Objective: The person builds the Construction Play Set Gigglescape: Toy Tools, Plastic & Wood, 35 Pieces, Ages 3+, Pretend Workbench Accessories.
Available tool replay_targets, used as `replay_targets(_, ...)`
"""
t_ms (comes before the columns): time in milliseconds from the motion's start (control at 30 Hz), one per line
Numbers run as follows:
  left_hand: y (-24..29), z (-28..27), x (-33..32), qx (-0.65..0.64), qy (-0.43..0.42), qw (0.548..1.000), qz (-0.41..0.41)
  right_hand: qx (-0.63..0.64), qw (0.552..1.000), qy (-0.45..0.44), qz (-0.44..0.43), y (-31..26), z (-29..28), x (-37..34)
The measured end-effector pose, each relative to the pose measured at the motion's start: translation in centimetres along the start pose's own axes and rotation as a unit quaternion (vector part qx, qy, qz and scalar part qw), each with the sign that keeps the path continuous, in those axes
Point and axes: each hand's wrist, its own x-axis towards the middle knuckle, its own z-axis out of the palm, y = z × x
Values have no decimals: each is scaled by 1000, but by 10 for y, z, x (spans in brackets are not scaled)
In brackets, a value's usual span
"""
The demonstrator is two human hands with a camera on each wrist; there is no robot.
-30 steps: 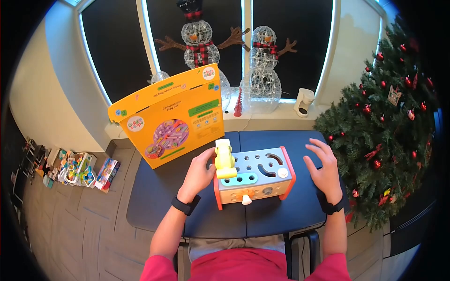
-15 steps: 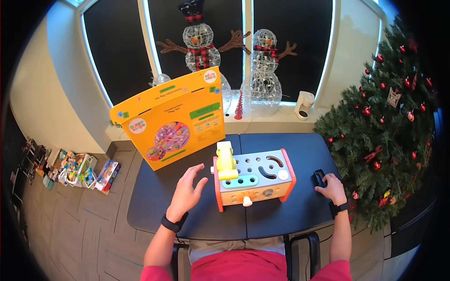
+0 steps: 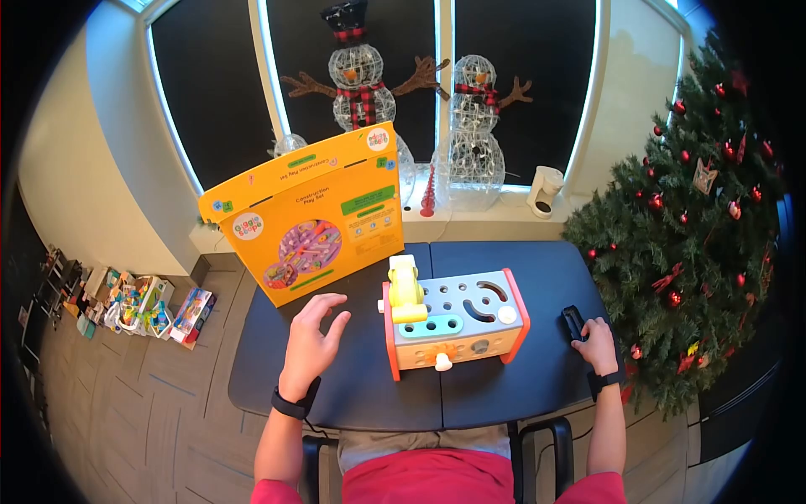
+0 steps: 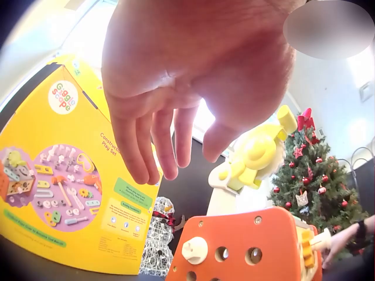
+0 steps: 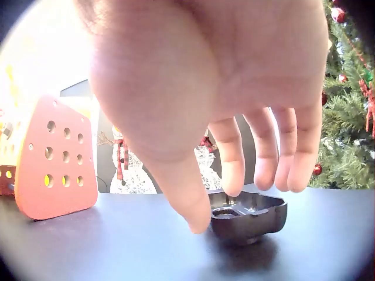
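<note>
My left hand (image 3: 312, 340) hovers over the table left of the toy workbench, thumb spread from its loosely bent fingers, holding nothing. The workbench (image 3: 462, 307) has red-orange end panels and a grey-blue top with round holes and curved slots. A yellow animal-shaped piece (image 3: 405, 290) stands on its left end; a white peg (image 3: 442, 362) sticks out of an orange gear in front. At the table's right side, my right hand (image 3: 598, 346) pinches the near end of a small black open tray (image 5: 252, 219), its thumb at the left edge and fingertips at the far rim.
A big yellow box (image 3: 327, 218) stands upright at the table's back left. Right of the table (image 3: 537, 378) rises a decorated Christmas tree (image 3: 697, 218). Wire snowmen (image 3: 474, 126) stand by the windows, and a white appliance (image 3: 546, 189) sits on the sill.
My left hand has let go of the workbench's left end and moved away left and nearer me. My right hand has come down and back onto the black tray.
</note>
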Motion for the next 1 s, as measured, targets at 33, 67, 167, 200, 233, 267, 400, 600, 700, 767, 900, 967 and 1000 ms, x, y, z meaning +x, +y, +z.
replay_targets(33, 3, -2, 1, 4, 8, 1000, 9, 0, 1000, 1, 0, 0, -1, -1)
replay_targets(67, 5, -4, 3, 4, 9, 1000, 9, -1, 1000, 8, 12, -1, -2, -2)
replay_targets(167, 15, -8, 6, 3, 19, 1000, 10, 2, 999, -1, 41, 7, 3, -1)
replay_targets(200, 18, -10, 7, 7, 25, 1000, 14, 5, 998, -16, 56, 10, 5, 0)
replay_targets(233, 21, -12, 8, 10, 31, 999, 19, 5, 998, -16, 56, 11, 5, 0)
replay_targets(267, 25, -13, 9, 10, 31, 999, 19, 3, 998, -18, 61, 11, 5, 0)
replay_targets(400, 37, -20, 14, 9, 60, 997, 50, 38, 998, 39, 34, -1, -11, 0)
replay_targets(600, 66, -30, 23, 12, 91, 993, 69, 110, 987, 119, -22, -44, -60, 9)
replay_targets(700, 81, -32, 28, 8, 104, 990, 94, 188, 961, 184, -90, -77, -90, 8)
replay_targets(767, 93, -33, 30, 4, 109, 988, 109, 193, 950, 211, -122, -104, -110, 2)
replay_targets(900, 116, -31, 31, -18, 99, 985, 139, 218, 928, 230, -194, -159, -150, -21)
replay_targets(967, 123, -29, 31, -34, 85, 983, 161, 222, 908, 242, -262, -177, -160, -28)
replay_targets(1000, 127, -27, 31, -35, 84, 983, 161, 222, 908, 241, -261, -186, -164, -31)
